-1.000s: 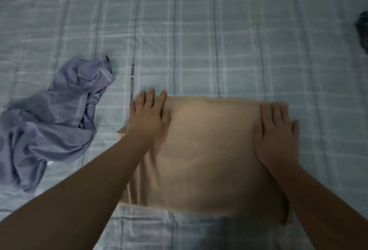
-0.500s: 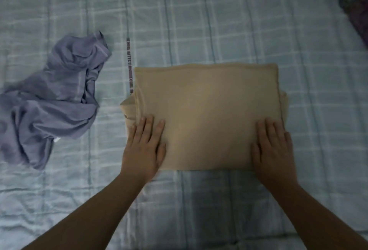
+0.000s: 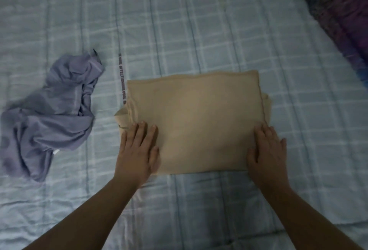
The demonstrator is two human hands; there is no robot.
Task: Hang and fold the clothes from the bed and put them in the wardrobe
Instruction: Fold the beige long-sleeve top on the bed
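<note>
Pale blue checked bed (image 3: 199, 21): folded tan garment (image 3: 195, 118) flat at centre, long axis left to right, fold edge nearest. Left hand (image 3: 137, 150) and right hand (image 3: 266, 150) flat, fingers straight, on near corners. Crumpled lilac garment (image 3: 51, 110) well left; dark purple cloth (image 3: 342, 21) far right.

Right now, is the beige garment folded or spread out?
Folded: the beige garment lies as a neat rectangle, layered edges showing at both sides.

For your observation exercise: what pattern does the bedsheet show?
A pale blue-grey plaid of crossing stripes on the bedsheet, seen in the head view.
</note>
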